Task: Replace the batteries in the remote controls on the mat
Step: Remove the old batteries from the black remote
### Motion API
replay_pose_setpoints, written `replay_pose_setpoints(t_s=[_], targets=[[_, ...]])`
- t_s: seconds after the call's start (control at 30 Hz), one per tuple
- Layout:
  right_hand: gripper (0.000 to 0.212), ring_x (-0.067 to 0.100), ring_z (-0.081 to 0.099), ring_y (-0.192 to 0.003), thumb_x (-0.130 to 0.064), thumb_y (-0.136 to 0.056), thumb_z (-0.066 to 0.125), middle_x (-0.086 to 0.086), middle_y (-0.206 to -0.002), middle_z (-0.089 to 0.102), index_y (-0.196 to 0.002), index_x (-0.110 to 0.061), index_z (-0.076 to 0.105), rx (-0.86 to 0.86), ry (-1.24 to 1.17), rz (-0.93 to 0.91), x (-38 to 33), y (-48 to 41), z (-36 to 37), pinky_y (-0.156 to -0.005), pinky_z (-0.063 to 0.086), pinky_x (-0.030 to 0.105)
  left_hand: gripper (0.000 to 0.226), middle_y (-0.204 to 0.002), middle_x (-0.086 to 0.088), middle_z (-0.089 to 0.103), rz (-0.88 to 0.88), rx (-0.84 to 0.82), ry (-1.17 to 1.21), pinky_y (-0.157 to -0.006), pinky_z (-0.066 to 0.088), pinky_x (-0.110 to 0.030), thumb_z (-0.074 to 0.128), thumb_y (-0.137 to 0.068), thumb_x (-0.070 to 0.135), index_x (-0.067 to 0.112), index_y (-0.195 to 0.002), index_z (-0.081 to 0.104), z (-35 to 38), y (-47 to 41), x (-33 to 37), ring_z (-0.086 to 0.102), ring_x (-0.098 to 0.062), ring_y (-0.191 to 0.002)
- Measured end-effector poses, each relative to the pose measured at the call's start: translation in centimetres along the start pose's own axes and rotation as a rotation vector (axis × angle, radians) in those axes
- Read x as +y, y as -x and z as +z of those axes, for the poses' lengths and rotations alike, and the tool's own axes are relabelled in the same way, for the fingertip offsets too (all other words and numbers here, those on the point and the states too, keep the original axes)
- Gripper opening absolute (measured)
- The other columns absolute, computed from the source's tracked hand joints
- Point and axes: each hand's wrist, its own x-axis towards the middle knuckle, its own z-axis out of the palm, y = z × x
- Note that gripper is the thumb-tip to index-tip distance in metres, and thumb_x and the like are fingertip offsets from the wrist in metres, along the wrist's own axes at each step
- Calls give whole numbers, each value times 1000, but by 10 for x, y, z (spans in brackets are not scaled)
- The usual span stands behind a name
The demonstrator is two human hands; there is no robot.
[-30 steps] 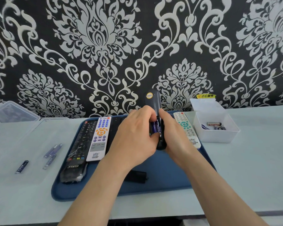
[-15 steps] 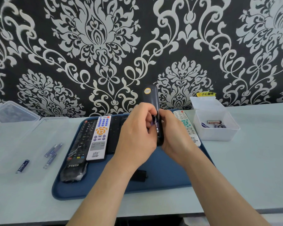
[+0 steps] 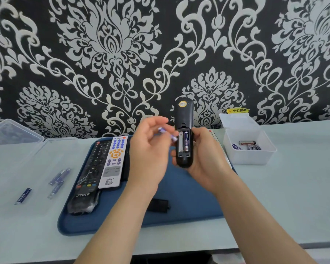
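Black remote (image 3: 183,119) in right hand (image 3: 206,157)

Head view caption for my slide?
Left hand pinches a battery beside the open black remote held by right hand.

Mat (image 3: 189,202) sits mid-desk (image 3: 293,187), close to the front edge. On the mat's left part are two remotes side by side: long remote (image 3: 88,178) outermost, short remote (image 3: 113,162) against its right side. Cover (image 3: 158,205) lies near the mat's front edge, just right of the left forearm. Above mat centre, right hand (image 3: 204,155) holds held remote (image 3: 183,115) upright with the bay open and seated battery (image 3: 186,141) in its right slot. Left hand (image 3: 149,149), just left of it, pinches loose battery (image 3: 167,133) beside the bay. Bin (image 3: 250,158) is right of the mat with spent batteries (image 3: 248,145) in it. Left of the mat is tray (image 3: 27,168) with grouped batteries (image 3: 59,176) on it and single battery (image 3: 23,195) further left. Box (image 3: 11,132) sits at the back-left corner.
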Motion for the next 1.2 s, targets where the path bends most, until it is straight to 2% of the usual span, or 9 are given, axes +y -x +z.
replay_pose_setpoints(t_s=[0.03,0.1,0.23,0.33,0.43,0.6,0.9,1.07,1.2], targets=[[35,28,57,-62,-24,-95,37,20,-89,62,-106,0,60,-2,14,1,-1,1,0,-58,46,34,29,-69,0,60,-93,3,135,-71,54,-30,41,-88,-10,11,-92,61,-2,-3,2,65,-17,-69],[31,27,55,-58,-25,-97,37,19,-85,62,-100,-3,59,-1,43,2,-2,1,0,-53,46,32,32,-56,5,48,-150,-56,81,-56,42,-21,38,-87,-8,9,-88,66,-9,-6,3,47,-10,-53],[33,28,57,-72,-31,-97,39,18,-88,63,-96,-8,63,-15,124,2,-2,0,1,-54,48,29,16,-52,11,40,242,-211,-650,-51,30,-12,67,-81,13,23,-91,73,-12,0,-5,39,-2,-50],[40,24,57,-67,-36,-100,38,16,-80,61,-77,-15,62,-23,182,-24,-2,1,0,-49,47,25,22,-61,9,44,391,-259,-846,-59,40,-22,73,-77,22,26,-98,73,-12,0,-11,46,-5,-58],[45,23,60,-69,-41,-101,38,12,-74,66,-73,-18,65,-39,282,-65,-2,3,0,-56,47,28,20,-66,4,51,440,-292,-909,-58,45,-34,72,-75,25,21,-95,72,-14,-2,-9,52,-18,-61],[46,19,61,-67,-46,-100,38,8,-73,66,-73,-20,66,-83,349,-70,-1,5,1,-59,47,30,18,-68,3,56,500,-307,-976,-57,48,-40,64,-76,29,17,-89,66,-13,-3,-9,55,-22,-62],[45,20,69,-89,-47,-101,37,4,-86,72,-103,-14,68,-82,426,-127,-2,6,0,-78,57,41,31,-72,4,55,590,-258,-980,-51,47,-39,53,-73,38,17,-93,63,-9,-3,-9,55,-23,-62],[42,17,65,-75,-46,-100,38,0,-71,68,-86,-18,67,-46,422,-101,-4,6,1,-71,54,37,15,-68,2,57,578,-305,-924,-52,47,-40,58,-75,26,14,-82,63,-7,-2,-10,55,-23,-61],[42,15,61,-69,-41,-98,38,-5,-67,64,-69,-25,64,-40,378,-88,-3,4,-1,-62,48,31,12,-59,7,48,598,-360,-895,-47,39,-28,63,-73,12,20,-82,67,-6,-3,-11,45,-12,-54]])
